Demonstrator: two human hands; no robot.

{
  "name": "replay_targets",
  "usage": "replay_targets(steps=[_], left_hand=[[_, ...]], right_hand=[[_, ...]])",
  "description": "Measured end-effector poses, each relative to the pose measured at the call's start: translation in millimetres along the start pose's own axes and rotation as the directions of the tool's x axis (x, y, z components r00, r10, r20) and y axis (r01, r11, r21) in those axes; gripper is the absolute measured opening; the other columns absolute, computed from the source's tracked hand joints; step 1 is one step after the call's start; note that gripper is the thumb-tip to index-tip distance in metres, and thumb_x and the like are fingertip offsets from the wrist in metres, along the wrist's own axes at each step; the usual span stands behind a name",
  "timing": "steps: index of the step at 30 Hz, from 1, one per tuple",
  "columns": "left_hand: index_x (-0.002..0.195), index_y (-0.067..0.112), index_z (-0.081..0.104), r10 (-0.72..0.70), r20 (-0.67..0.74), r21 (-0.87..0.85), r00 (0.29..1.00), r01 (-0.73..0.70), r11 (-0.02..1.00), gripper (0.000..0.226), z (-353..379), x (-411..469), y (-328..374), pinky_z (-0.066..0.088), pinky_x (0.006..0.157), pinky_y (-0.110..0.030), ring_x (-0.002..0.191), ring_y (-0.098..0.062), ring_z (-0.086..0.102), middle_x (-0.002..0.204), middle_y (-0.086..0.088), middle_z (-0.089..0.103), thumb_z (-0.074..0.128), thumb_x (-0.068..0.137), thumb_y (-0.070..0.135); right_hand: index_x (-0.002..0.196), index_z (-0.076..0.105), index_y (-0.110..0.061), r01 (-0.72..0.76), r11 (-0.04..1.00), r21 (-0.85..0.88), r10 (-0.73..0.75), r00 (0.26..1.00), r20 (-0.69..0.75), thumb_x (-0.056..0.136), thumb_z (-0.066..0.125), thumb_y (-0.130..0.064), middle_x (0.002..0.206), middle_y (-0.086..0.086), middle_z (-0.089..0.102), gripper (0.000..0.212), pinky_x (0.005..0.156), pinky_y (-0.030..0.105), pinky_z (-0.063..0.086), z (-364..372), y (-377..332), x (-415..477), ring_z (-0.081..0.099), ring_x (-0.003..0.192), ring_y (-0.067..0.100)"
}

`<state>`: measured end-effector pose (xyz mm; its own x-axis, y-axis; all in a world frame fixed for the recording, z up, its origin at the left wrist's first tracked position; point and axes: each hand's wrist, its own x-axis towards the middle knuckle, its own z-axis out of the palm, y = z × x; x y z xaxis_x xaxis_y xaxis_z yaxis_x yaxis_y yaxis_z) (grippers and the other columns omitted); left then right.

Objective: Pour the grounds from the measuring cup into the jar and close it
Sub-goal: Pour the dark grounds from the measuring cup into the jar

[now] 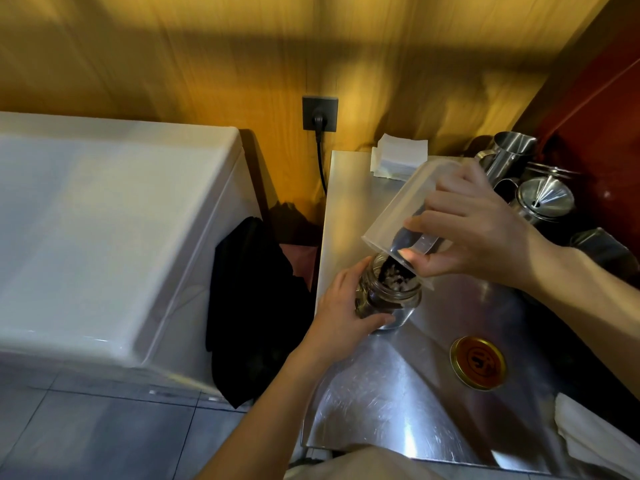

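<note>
A clear glass jar (393,299) stands open on the steel counter (398,403), partly filled with dark grounds. My left hand (341,317) wraps around its left side. My right hand (474,233) holds a translucent plastic measuring cup (401,209) tipped steeply, its lip right over the jar's mouth. A dark stream of grounds runs from the cup's lip into the jar. The jar's gold lid (478,362) lies flat on the counter to the right front, apart from both hands.
Steel pitchers (509,154) and a metal funnel (545,199) crowd the back right corner. A stack of white paper squares (398,155) sits at the back. A white cloth (595,434) lies at front right. A white appliance (114,230) and black cloth (252,306) are left of the counter.
</note>
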<state>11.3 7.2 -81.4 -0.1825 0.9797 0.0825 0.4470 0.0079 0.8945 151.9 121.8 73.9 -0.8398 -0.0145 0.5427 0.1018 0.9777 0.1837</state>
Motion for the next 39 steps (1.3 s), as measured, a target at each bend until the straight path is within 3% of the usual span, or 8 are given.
replay_targets(steps=[2, 11, 14, 17, 22, 29, 35, 39], left_hand=[[0.130, 0.054, 0.021, -0.003, 0.005, 0.006, 1.000, 0.003, 1.000, 0.082, 0.1, 0.1, -0.2, 0.020, 0.087, -0.006, 0.104, 0.028, 0.026, 0.123, 0.023, 0.032, 0.075, 0.070, 0.041], [0.133, 0.051, 0.021, -0.031, 0.003, 0.000, 1.000, 0.031, 1.000, 0.083, -0.4, -0.7, 1.1, 0.024, 0.096, -0.022, 0.116, 0.003, 0.031, 0.128, 0.018, 0.032, 0.075, 0.071, 0.042], [0.126, 0.063, 0.020, -0.029, 0.001, -0.007, 1.000, 0.029, 1.000, 0.081, -0.5, -1.5, 2.1, 0.023, 0.093, -0.015, 0.115, 0.005, 0.031, 0.127, 0.018, 0.033, 0.076, 0.072, 0.042], [0.131, 0.057, 0.021, -0.034, -0.004, -0.019, 0.999, 0.034, 0.999, 0.083, -0.4, -2.2, 1.4, 0.024, 0.092, -0.014, 0.116, 0.004, 0.032, 0.128, 0.018, 0.033, 0.076, 0.072, 0.040], [0.117, 0.075, 0.010, -0.018, -0.015, 0.002, 1.000, 0.018, 1.000, 0.086, 0.4, -2.7, 0.9, 0.021, 0.089, -0.008, 0.115, 0.005, 0.030, 0.127, 0.019, 0.032, 0.075, 0.072, 0.042], [0.133, 0.052, 0.022, -0.031, -0.008, -0.009, 0.999, 0.031, 0.999, 0.083, 1.3, -4.0, -1.8, 0.023, 0.086, -0.002, 0.111, 0.012, 0.030, 0.125, 0.020, 0.034, 0.076, 0.072, 0.036], [0.133, 0.052, 0.022, -0.022, -0.006, 0.006, 1.000, 0.022, 1.000, 0.083, 1.6, -4.7, -2.0, 0.021, 0.085, 0.001, 0.106, 0.022, 0.028, 0.122, 0.026, 0.033, 0.076, 0.073, 0.035], [0.124, 0.068, 0.019, -0.011, 0.000, 0.007, 1.000, 0.011, 1.000, 0.082, 0.7, -5.2, -2.0, 0.025, 0.086, 0.001, 0.109, 0.029, 0.026, 0.117, 0.040, 0.031, 0.075, 0.072, 0.037]], right_hand=[[0.066, 0.065, 0.001, 0.005, 1.000, 0.000, -0.005, 1.000, 0.001, 0.082, 0.057, -0.031, 0.053, 0.013, 0.054, 0.036, 0.065, 0.036, 0.027, -0.8, 0.1, 0.9, 0.051, 0.055, 0.027], [0.067, 0.066, 0.002, -0.004, 1.000, -0.003, 0.004, 1.000, -0.021, 0.083, 0.057, -0.030, 0.054, 0.014, 0.055, 0.037, 0.065, 0.039, 0.029, -0.5, -0.8, -0.5, 0.052, 0.055, 0.028], [0.067, 0.066, 0.002, 0.019, 1.000, -0.013, -0.020, 1.000, -0.021, 0.082, 0.057, -0.030, 0.053, 0.014, 0.054, 0.037, 0.065, 0.038, 0.028, -1.1, -1.5, 0.0, 0.052, 0.054, 0.028], [0.068, 0.066, 0.002, 0.001, 1.000, 0.003, -0.001, 1.000, -0.020, 0.081, 0.058, -0.030, 0.054, 0.013, 0.055, 0.035, 0.066, 0.036, 0.027, -2.2, 0.4, -0.1, 0.052, 0.055, 0.027], [0.069, 0.066, 0.002, 0.015, 1.000, 0.002, -0.015, 1.000, -0.022, 0.081, 0.058, -0.030, 0.053, 0.012, 0.052, 0.035, 0.065, 0.035, 0.027, -1.6, -2.5, -0.1, 0.047, 0.057, 0.024], [0.067, 0.066, 0.002, 0.034, 0.999, -0.013, -0.035, 0.998, -0.053, 0.083, 0.057, -0.030, 0.051, 0.013, 0.051, 0.037, 0.063, 0.036, 0.026, -2.1, -4.3, -1.3, 0.050, 0.051, 0.026], [0.063, 0.066, 0.000, 0.102, 0.993, -0.062, -0.106, 0.992, -0.069, 0.084, 0.058, -0.028, 0.053, 0.012, 0.054, 0.036, 0.065, 0.035, 0.029, -1.6, -5.1, -3.4, 0.051, 0.051, 0.025], [0.065, 0.066, 0.000, 0.104, 0.993, -0.063, -0.110, 0.991, -0.083, 0.085, 0.058, -0.029, 0.053, 0.012, 0.052, 0.036, 0.066, 0.036, 0.031, 0.5, -4.5, -4.7, 0.050, 0.051, 0.026]])
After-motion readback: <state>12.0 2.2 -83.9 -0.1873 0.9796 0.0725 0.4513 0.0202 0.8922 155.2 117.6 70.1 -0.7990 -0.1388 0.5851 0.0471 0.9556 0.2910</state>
